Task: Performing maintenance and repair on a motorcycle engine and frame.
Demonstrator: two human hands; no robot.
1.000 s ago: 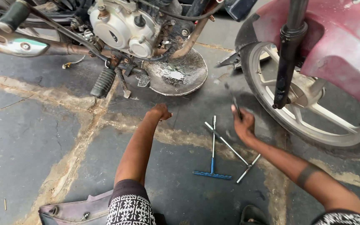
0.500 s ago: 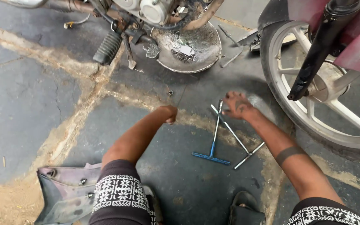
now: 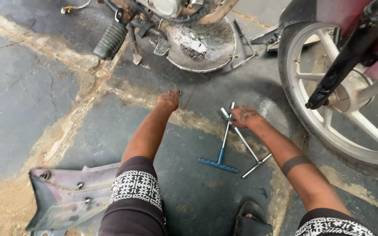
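My left hand presses on the stone floor as a closed fist, just in front of the motorcycle's round metal engine guard. My right hand lies over the upper ends of two crossed T-handle wrenches, its fingers curled round the silver one's shaft. The blue-handled wrench and the silver wrench lie flat on the floor between my arms, handles towards me.
The motorcycle's front wheel and black fork leg stand close on the right. A footpeg and a side stand hang at the top. A detached purple body panel lies at lower left, a sandal by my knee.
My view has dropped lower and closer to the floor. My right hand has come down from beside the wheel onto the wrenches. My left fist has stayed on the floor.
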